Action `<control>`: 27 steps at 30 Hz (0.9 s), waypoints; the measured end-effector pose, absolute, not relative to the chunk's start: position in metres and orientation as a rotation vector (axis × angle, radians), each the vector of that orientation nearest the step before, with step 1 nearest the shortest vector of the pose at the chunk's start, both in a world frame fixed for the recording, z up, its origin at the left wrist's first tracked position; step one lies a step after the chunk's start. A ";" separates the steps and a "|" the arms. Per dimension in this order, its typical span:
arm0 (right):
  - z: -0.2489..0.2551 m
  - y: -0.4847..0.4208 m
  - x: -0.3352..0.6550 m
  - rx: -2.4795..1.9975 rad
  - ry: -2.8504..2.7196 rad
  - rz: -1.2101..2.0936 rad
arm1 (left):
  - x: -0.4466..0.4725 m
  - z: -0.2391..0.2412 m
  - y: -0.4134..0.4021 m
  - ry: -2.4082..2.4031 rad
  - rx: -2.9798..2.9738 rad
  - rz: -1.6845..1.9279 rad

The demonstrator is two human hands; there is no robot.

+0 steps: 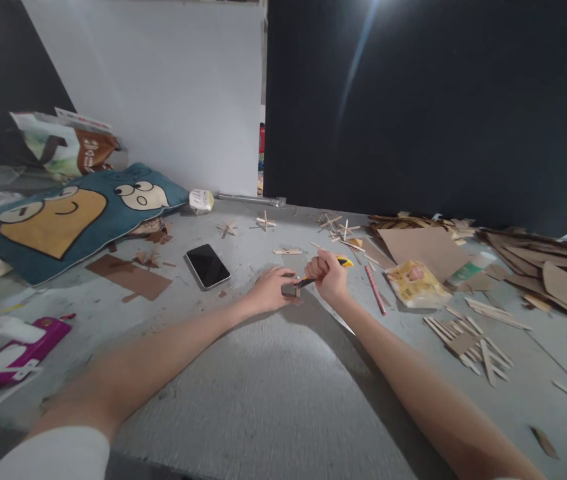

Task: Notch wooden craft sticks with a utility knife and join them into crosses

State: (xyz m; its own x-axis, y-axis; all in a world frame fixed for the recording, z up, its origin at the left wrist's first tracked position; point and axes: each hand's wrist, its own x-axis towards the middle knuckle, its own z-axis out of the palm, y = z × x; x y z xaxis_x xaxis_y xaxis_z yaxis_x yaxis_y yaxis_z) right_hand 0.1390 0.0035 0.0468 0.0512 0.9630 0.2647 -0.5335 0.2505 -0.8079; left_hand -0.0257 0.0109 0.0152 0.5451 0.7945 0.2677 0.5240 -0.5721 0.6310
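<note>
My right hand (329, 275) is closed in a fist round a yellow and black utility knife (343, 262), its tip pointing down and left. My left hand (269, 289) lies on the grey floor (273, 393) with its fingers pinching a small piece of cardboard (291, 291) right at the knife's tip. The two hands almost touch. A black phone (207, 265) lies face up just left of my left hand. A red pencil (375, 291) lies to the right of my right hand.
A blue cushion (73, 217) with a cartoon face lies at the left. Brown cardboard sheets (423, 247) and scraps are piled at the right, with several wooden sticks (473, 340) and a yellow packet (416, 283). A pink tool (23, 347) sits at the near left.
</note>
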 end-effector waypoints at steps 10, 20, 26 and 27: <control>0.032 0.003 0.160 -0.553 -0.802 1.240 | -0.025 0.014 0.011 1.083 2.292 0.733; 0.024 0.016 0.167 -0.682 -0.540 1.205 | -0.026 0.014 0.010 1.084 2.269 0.741; 0.014 0.023 0.172 -0.750 -0.427 1.210 | -0.024 0.016 0.011 1.080 2.291 0.721; 0.013 0.024 0.172 -0.758 -0.411 1.217 | -0.024 0.016 0.011 1.080 2.306 0.712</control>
State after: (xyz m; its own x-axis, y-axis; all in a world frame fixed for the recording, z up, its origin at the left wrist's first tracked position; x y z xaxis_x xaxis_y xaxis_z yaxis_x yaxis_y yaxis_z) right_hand 0.1716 0.0242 0.0128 0.3170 0.9424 -0.1071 -0.6843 0.1491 -0.7138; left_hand -0.0244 0.0113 0.0159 0.5502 0.7980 0.2460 0.5411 -0.5651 0.6228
